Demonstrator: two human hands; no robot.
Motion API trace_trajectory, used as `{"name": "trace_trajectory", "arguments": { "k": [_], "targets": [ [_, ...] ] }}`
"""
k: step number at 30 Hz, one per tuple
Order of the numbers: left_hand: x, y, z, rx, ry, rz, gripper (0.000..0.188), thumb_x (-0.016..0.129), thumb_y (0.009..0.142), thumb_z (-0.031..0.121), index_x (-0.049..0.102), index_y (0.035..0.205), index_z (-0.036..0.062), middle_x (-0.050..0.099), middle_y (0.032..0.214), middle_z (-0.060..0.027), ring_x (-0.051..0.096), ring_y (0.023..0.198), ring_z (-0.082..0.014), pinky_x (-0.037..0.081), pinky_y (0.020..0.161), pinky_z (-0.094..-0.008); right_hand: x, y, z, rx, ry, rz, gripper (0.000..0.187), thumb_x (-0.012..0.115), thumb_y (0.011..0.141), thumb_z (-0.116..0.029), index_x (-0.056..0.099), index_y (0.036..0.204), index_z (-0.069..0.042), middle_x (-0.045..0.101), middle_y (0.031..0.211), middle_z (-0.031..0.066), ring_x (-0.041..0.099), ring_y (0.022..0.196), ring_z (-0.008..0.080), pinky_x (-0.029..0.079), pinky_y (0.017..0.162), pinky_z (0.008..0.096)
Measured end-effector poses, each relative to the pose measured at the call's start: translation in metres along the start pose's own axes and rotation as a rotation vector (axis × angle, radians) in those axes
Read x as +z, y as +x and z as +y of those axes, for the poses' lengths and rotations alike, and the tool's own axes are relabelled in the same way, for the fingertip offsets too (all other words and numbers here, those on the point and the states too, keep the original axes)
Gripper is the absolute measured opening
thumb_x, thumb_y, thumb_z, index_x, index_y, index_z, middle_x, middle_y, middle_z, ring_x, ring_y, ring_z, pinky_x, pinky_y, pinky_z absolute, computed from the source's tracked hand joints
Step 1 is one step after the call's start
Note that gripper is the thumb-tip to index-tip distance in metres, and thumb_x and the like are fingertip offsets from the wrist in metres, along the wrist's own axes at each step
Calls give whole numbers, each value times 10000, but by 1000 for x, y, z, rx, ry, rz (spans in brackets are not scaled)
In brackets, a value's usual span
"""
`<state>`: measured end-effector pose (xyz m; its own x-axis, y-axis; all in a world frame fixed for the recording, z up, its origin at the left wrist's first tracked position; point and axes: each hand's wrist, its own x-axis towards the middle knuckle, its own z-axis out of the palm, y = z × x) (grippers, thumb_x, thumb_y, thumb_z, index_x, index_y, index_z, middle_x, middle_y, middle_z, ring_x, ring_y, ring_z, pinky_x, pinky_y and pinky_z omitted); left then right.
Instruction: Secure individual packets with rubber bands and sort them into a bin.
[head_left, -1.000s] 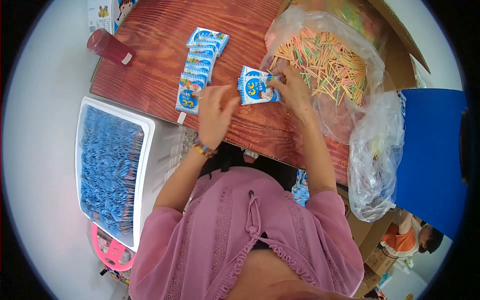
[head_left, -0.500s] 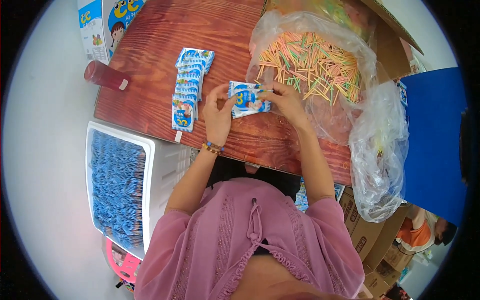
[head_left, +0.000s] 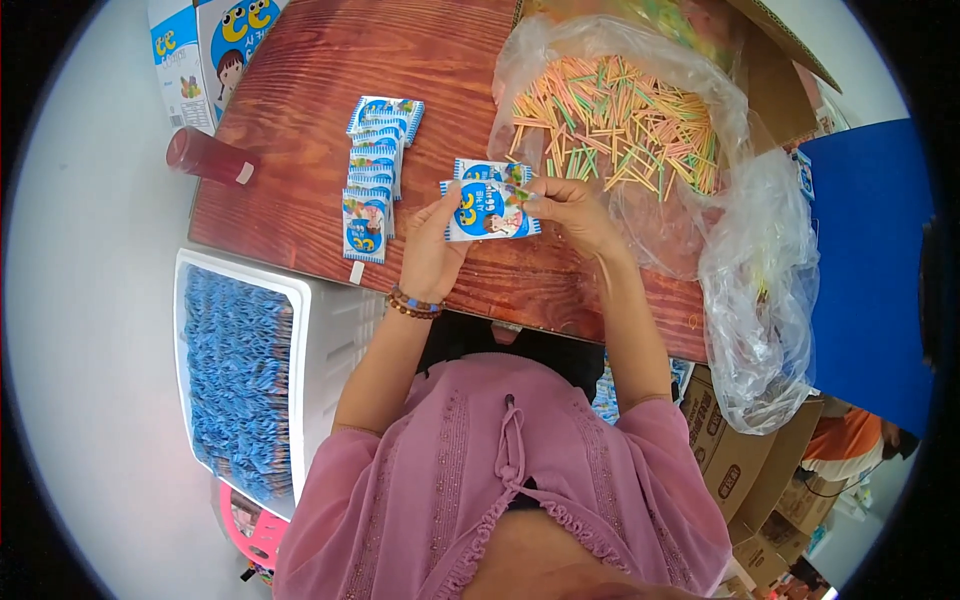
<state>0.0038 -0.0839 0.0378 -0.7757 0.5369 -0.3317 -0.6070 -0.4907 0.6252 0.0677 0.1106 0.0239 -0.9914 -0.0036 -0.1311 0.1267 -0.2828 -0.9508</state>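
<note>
Between my two hands is a small blue and white candy packet [head_left: 488, 212], its printed face turned up. My left hand [head_left: 432, 248] pinches its left end, thumb on top. My right hand [head_left: 580, 218] grips the right end between thumb and fingers. A second packet [head_left: 492, 170] of the same kind shows just beyond its far edge; whether I hold that one too, I cannot tell. To the left of my hands, an overlapping row of matching packets [head_left: 374, 160] lies on the wooden table [head_left: 300, 110].
Thin pastel candy sticks [head_left: 630, 130] lie heaped on a clear plastic bag [head_left: 510, 75] at the far right. A red-capped jar [head_left: 212, 155] lies at the table's left edge. Below it stands a white foam box [head_left: 325, 340] packed with blue packets. Cardboard boxes [head_left: 725, 450] are at lower right.
The held packet has come nearer and levelled out, showing more of the second packet beyond it. My left hand has shifted slightly left and nearer me, and its wrist has turned.
</note>
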Motion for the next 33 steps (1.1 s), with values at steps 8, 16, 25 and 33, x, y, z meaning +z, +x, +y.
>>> {"name": "trace_trajectory", "arguments": {
  "k": [8,16,25,33],
  "targets": [
    [-11,-3,-11,181,267,-125,233,557,956,174,683,925,-19,688,911,-51,626,801,-50,505,692,-225,18,-4,-11,44,330,199,189,624,913,-188,681,938,-9,665,851,4,570,789,37,449,731,204],
    [2,0,-9,167,316,-56,128,632,883,48,679,990,-6,690,925,-44,627,796,-71,501,718,-223,13,-4,-2,-94,171,172,179,614,910,-159,664,1000,-12,669,907,12,597,815,64,483,758,232],
    [3,1,-14,114,147,9,122,643,875,44,675,980,-10,691,937,-63,645,816,-93,520,731,-241,3,-7,-6,-23,-81,65,199,661,866,-100,677,1033,6,680,944,10,595,855,51,483,764,221],
    [2,4,-19,66,35,48,123,621,906,100,664,938,-10,690,951,-84,661,838,-129,534,743,-284,4,-11,-1,-68,-59,108,169,650,878,-114,685,1001,-3,668,862,-14,584,796,49,477,707,220]
  ]
}}
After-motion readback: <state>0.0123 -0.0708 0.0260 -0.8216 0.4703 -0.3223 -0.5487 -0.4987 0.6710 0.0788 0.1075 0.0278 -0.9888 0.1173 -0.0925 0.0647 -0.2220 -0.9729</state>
